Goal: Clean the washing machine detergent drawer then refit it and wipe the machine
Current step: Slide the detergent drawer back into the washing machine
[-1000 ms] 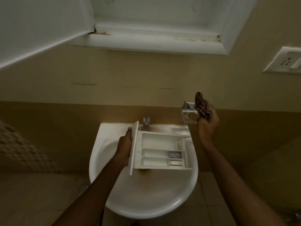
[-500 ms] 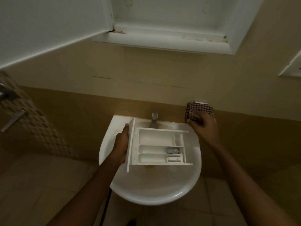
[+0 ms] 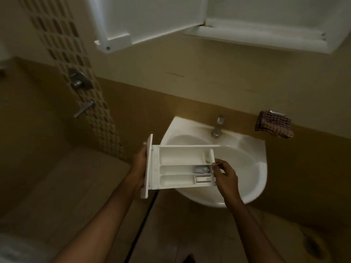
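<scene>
Fingers [image 3: 218, 166] of the right hand [image 3: 226, 175] are curled and pinch the rear wall of the detergent drawer [image 3: 180, 168]. The thumb tip sits at the wall's top edge.

Head view:

1. The left hand [image 3: 139, 164] grips the front panel [image 3: 147, 166] from its outer face. Most of its fingers are hidden behind the panel, so their spread cannot be told.
2. Both hands hold the drawer level in the air, open side up. The front panel points to 9 o'clock and the rear end to 3 o'clock. The rear half hangs over the 9 o'clock rim of the sink [image 3: 263, 168], and the front half is past the rim, over the floor tiles.
3. The drawer has three lengthwise compartments: a wide one on the 12 o'clock side and two narrow ones toward 6 o'clock. A grey insert [image 3: 201, 169] sits at the rear end of the middle compartment.
4. A tap [image 3: 217, 126] stands at 12 o'clock on the sink.
5. A checked cloth [image 3: 273, 126] hangs on the wall at 2 o'clock from the sink, well apart from both hands.
6. An open white cabinet door [image 3: 152, 16] hangs at 12 o'clock above the drawer.
</scene>
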